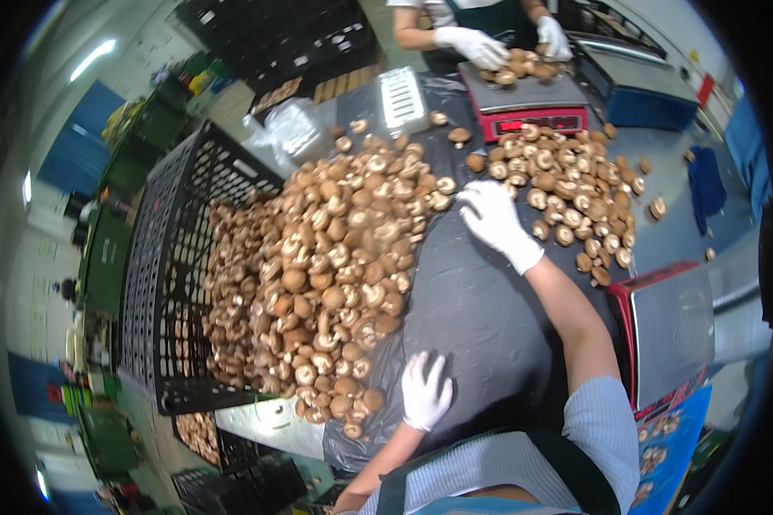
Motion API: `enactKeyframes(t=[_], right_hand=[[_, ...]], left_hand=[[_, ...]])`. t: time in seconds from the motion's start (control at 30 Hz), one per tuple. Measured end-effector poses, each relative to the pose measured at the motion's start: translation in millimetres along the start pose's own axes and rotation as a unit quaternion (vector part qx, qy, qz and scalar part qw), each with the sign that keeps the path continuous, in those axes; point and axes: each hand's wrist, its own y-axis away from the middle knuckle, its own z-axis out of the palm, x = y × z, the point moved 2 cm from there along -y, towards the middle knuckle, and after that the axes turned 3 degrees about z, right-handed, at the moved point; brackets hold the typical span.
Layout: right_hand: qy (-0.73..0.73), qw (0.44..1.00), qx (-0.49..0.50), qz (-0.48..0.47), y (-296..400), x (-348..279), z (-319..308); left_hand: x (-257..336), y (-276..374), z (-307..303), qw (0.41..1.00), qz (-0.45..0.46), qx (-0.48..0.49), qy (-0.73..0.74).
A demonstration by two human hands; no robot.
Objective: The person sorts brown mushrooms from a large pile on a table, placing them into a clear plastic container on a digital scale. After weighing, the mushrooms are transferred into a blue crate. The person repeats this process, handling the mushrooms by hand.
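Note:
My left hand point(427, 391), in a white glove, rests on the black plastic sheet point(470, 296) with its fingers apart and nothing in it. Beside it lies the lower end of a big heap of brown-capped shiitake mushrooms point(335, 257). My right hand point(497, 222), gloved too, reaches forward between that heap and a smaller pile of mushrooms point(570, 180). Its fingertips are close to a mushroom showing its pale underside point(446, 185). The palm side is hidden, so whether anything sits under the fingers does not show.
A black plastic crate point(167, 257) lies tipped at left, spilling mushrooms. Across the table a co-worker's gloved hands point(473, 46) hold mushrooms over a red scale point(528, 109). A second scale point(670, 335) stands at right. White trays point(402, 103) and a plastic bag point(290, 132) are at the back.

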Motion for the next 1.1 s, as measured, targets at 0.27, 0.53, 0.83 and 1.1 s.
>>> enactKeyframes(t=[0.27,0.53,0.83,1.1], right_hand=[[-0.118,0.989,-0.065,-0.062,-38.6,-146.2,84.2],[-0.074,0.985,-0.129,-0.093,11.5,-137.8,71.6],[-0.137,0.972,-0.186,-0.041,35.1,-113.3,20.8],[-0.069,0.982,-0.144,-0.102,35.1,-132.6,58.2]], left_hand=[[-100.6,-112.9,-96.5,0.941,-0.126,0.157,-0.274],[-115.2,-97.9,-66.0,0.947,-0.163,0.033,-0.276],[-56.9,-45.7,-54.3,0.994,-0.02,0.093,-0.063],[-90.4,-39.2,-87.2,0.93,-0.231,0.054,-0.282]])
